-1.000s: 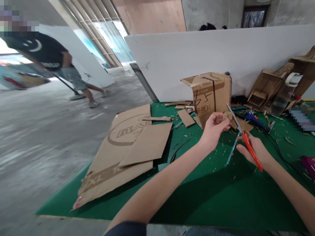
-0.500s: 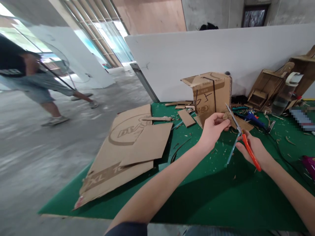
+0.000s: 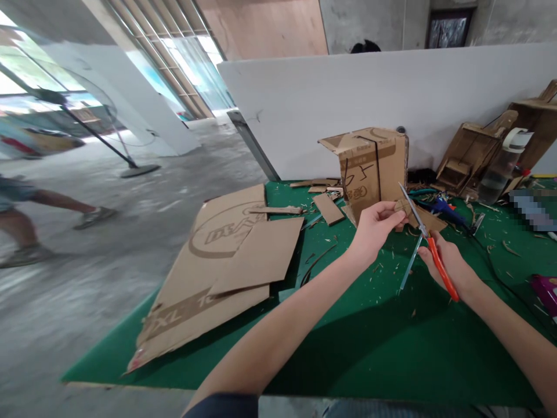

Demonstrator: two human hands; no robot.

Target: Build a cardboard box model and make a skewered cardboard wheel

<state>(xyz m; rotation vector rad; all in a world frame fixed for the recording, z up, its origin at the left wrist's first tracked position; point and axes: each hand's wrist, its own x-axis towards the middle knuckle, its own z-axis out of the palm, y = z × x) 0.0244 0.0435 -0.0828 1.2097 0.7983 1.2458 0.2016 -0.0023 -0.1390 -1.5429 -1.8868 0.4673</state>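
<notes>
My left hand (image 3: 378, 230) pinches a small piece of brown cardboard (image 3: 402, 206) between thumb and fingers. My right hand (image 3: 450, 261) is closed around scissors (image 3: 441, 270) with orange handles, their blades pointing up and left beside the small piece. A thin light-blue strip (image 3: 410, 266) slants down from near the scissors' pivot; whether my right fingers hold it is hard to tell. Just behind my left hand stands a cardboard box shape (image 3: 394, 165) with a black line down its front. Another cardboard scrap (image 3: 429, 219) lies partly hidden behind the blades.
Large flat cardboard sheets (image 3: 217, 244) cover the left of the green tabletop (image 3: 391, 354). A clear bottle (image 3: 498, 171), wooden pieces (image 3: 467, 154), a blue tool (image 3: 448, 209) with a cord and a phone (image 3: 533, 209) lie right. Behind rises a white panel (image 3: 296, 116). A person's legs (image 3: 56, 203) show left.
The person at the far left has walked leftward, uncovering a black stand with a round base. My hands, the scissors and the small cardboard piece look almost unchanged; the view has shifted slightly.
</notes>
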